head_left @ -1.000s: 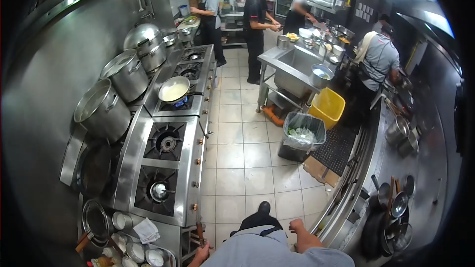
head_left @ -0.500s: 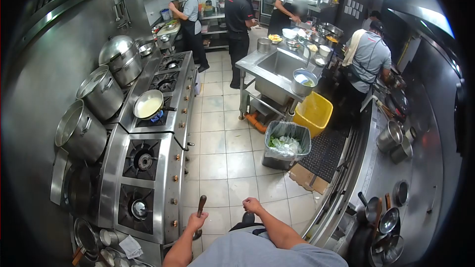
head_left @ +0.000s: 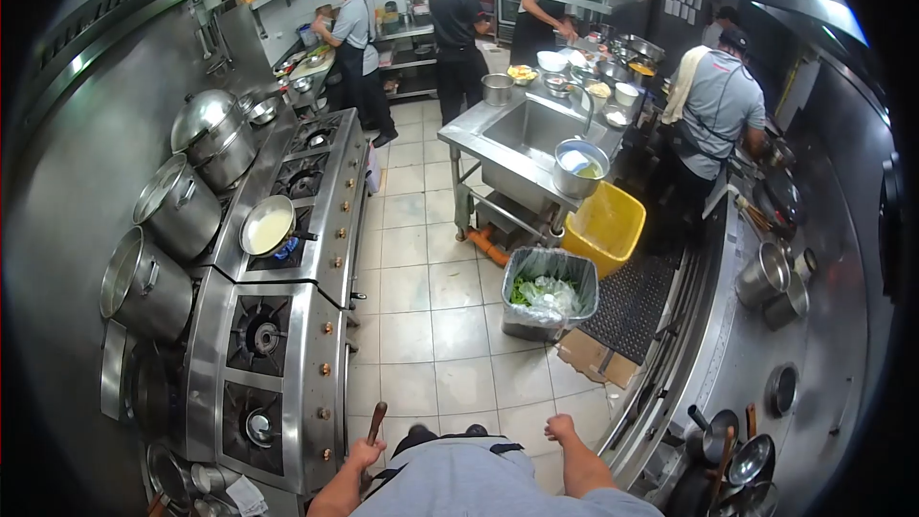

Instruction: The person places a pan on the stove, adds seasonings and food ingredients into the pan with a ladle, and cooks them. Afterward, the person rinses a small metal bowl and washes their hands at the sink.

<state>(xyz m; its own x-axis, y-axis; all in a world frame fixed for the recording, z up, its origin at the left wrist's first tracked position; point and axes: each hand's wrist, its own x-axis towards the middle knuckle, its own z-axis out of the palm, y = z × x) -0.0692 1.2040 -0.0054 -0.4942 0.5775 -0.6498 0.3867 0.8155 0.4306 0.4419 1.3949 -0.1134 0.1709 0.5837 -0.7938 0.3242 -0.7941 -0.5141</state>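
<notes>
At the bottom of the head view, my left hand (head_left: pixel 364 455) is closed around a utensil with a brown wooden handle (head_left: pixel 378 419). The handle points up, and the utensil's lower part is mostly hidden by my hand and body, so its kind does not show. My right hand (head_left: pixel 558 428) is out to the right over the floor, its fingers curled in with nothing visible in them. Left of my left hand is the gas stove (head_left: pixel 304 402). On a lit burner farther up the stove, a frying pan (head_left: pixel 267 227) holds a pale, creamy liquid.
Large steel pots (head_left: pixel 147 285) line the stove's back. Ahead right stand a sink table (head_left: pixel 469 124), a yellow bin (head_left: pixel 605 222) and a lined trash bin (head_left: pixel 550 302) with greens. Flat cardboard (head_left: pixel 595 360) lies beside a black mat (head_left: pixel 627 304). Several people work farther back.
The view has moved forward along the aisle. My left hand is lower with the utensil still in it, and my right hand has swung outward right. A person at the back shelf has lowered an arm.
</notes>
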